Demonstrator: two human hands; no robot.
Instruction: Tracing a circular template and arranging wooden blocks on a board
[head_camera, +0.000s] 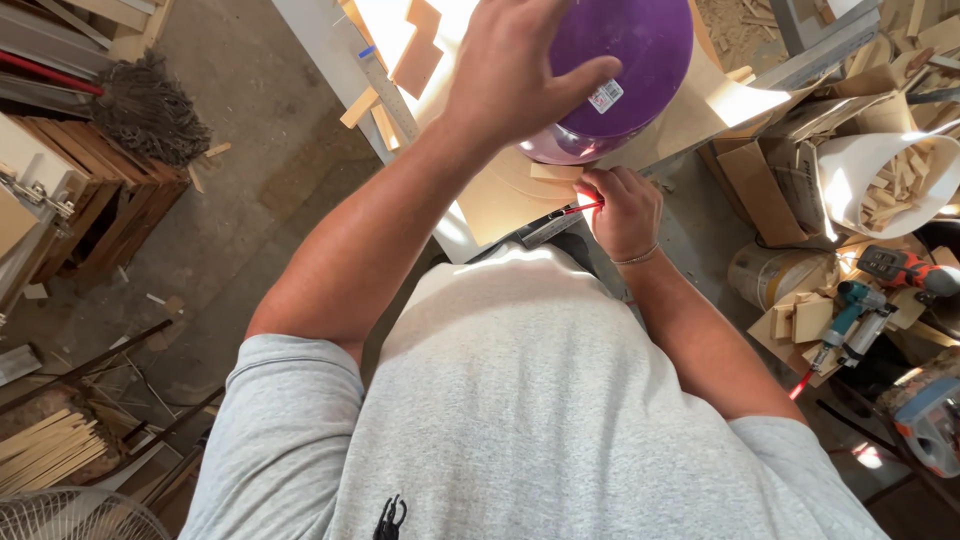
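Pressing against purple bowl (625, 70), left hand (515, 65); board edge (480, 215) near.

A white workbench (320, 40) runs away from the person, its near corner meeting the grey shirt. A tan sheet of thin plywood (500, 195) lies flat on it, overhanging the near edge. An upturned purple plastic bowl (640, 50) sits rim-down on that sheet. Beside them a long metal ruler (392, 95) lies along the bench, with small pale wooden offcuts (360, 105) touching it and flat tan plywood scraps (418, 55) further back (sunlight washes out that end). The dusty grey concrete floor (250, 200) to the left carries a frayed brown broom head (150, 110) and scattered chips.
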